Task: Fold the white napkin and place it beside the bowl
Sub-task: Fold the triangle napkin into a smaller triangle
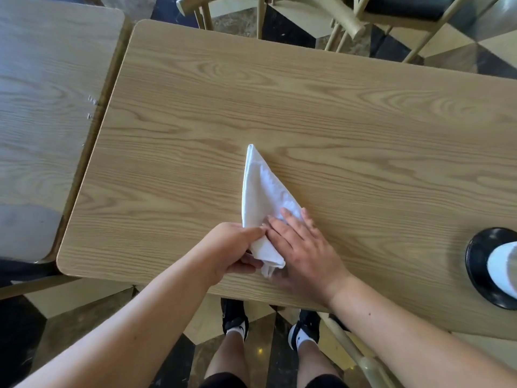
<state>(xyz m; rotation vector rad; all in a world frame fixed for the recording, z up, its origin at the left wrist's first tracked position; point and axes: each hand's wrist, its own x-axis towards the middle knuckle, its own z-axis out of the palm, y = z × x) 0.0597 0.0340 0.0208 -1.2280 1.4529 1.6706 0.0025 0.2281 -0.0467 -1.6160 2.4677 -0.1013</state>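
Note:
A white napkin (261, 191) lies on the wooden table (335, 113), folded into a long narrow triangle with its tip pointing away from me. My left hand (235, 249) pinches the near lower corner of the napkin, lifting it slightly off the table. Flat on the napkin's right side rests my right hand (302, 250), fingers spread and pressing down. A black bowl (481, 273) with something white in it sits at the right edge of the view, well apart from the napkin.
A second wooden table (47, 107) stands close on the left with a narrow gap between. Wooden chairs (349, 21) stand at the far side. The table's near edge is just below my hands, with my feet on the floor beneath.

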